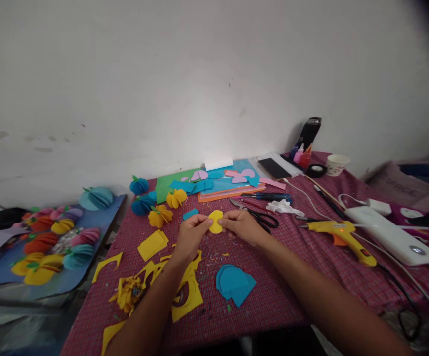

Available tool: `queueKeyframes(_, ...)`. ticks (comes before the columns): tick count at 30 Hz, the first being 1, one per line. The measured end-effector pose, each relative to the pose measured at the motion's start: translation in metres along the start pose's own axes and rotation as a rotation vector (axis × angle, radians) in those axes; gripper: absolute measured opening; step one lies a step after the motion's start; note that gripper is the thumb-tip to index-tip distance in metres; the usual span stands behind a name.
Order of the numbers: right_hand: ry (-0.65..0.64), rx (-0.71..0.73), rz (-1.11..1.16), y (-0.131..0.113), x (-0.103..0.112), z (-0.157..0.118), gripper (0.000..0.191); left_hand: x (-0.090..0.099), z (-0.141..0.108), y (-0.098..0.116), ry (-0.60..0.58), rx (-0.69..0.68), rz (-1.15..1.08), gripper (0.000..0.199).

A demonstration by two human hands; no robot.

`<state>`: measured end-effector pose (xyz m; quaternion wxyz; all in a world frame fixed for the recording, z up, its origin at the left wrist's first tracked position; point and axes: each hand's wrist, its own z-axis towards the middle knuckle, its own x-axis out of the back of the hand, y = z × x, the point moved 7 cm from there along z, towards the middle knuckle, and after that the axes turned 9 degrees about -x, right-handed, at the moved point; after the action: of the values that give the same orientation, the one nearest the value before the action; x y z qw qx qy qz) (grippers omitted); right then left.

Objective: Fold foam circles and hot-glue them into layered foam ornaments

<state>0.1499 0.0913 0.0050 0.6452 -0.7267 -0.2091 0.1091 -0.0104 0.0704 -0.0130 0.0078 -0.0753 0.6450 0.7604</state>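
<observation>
A small yellow paper disc (215,221) is held upright over the middle of the table. My left hand (194,232) pinches its left edge between thumb and fingers, and my right hand (241,226) pinches its right edge. Just behind my left hand lies a small blue paper piece (190,213). Black-handled scissors (261,217) rest behind my right hand. Nearer to me are blue paper shapes (235,283), overlapping in a pile. Yellow paper squares (152,244) and cut yellow scraps (188,296) lie to the left, partly behind my left forearm.
A yellow glue gun (342,232) and a white power bank (392,237) with cables occupy the right side. Yellow and blue paper pumpkins (160,215) stand at the back left. Farther back are coloured sheets, a phone (274,168), a paper cup (336,164) and a black bottle (310,132).
</observation>
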Motion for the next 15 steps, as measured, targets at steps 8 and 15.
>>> queueKeyframes(8,-0.019,0.013,0.017,0.0013,0.0001,0.0003,0.032,0.0006,0.0004,-0.0031,-0.019,-0.011,-0.021,0.025)
queueKeyframes(15,-0.025,0.009,0.034,0.0026,-0.0004,0.0012,0.032,0.0005,0.0000,-0.0039,0.000,0.018,-0.030,0.027)
